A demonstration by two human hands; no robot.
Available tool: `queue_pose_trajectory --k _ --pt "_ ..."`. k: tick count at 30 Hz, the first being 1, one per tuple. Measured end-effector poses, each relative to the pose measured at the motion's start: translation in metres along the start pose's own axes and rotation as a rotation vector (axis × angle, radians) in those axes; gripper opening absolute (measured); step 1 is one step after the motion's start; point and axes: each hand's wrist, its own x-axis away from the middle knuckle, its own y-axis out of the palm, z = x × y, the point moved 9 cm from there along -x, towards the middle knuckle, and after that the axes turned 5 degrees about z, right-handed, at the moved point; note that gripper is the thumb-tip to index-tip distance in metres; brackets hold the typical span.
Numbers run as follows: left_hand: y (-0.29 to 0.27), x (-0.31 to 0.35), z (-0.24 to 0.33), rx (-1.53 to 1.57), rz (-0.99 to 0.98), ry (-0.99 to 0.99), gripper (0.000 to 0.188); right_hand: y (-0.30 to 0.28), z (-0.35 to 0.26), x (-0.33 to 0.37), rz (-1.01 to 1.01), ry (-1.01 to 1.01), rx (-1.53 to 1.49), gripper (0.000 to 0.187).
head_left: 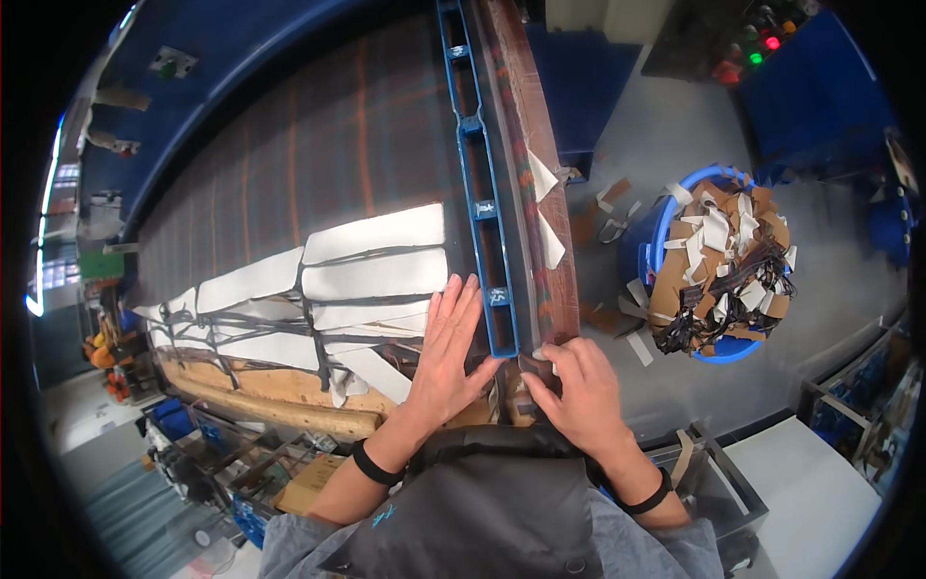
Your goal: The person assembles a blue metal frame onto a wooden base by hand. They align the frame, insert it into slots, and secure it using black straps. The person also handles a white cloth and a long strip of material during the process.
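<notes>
My left hand lies with its fingers stretched out at the right end of the cut white pieces. Its thumb reaches the near end of a long blue bar with rectangular openings. Just right of that end, my right hand has its fingers curled and its thumb turned inward, at the near edge of the dark plaid sheet material. Whatever lies between those fingers is too small to make out. The white pieces sit in rows, with narrow dark strips between them.
Plaid material covers the big table beyond the pieces. White triangular scraps lie right of the bar. On the floor at right stands a blue tub heaped with brown, white and black offcuts. A white-topped table is at the lower right.
</notes>
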Motion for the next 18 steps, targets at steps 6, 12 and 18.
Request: queue_pose_trajectory --k 6,12,18 --pt "-0.005 0.009 0.005 0.008 0.052 0.013 0.081 0.001 -0.013 0.012 -0.053 -0.107 -0.024 0.021" --pt "-0.006 0.01 0.003 0.008 0.099 0.03 0.072 -0.002 -0.034 0.008 -0.178 -0.227 -0.05 0.019" --pt "-0.003 0.012 0.002 0.002 0.146 0.035 0.073 -0.005 -0.004 0.001 0.08 0.05 -0.187 0.013"
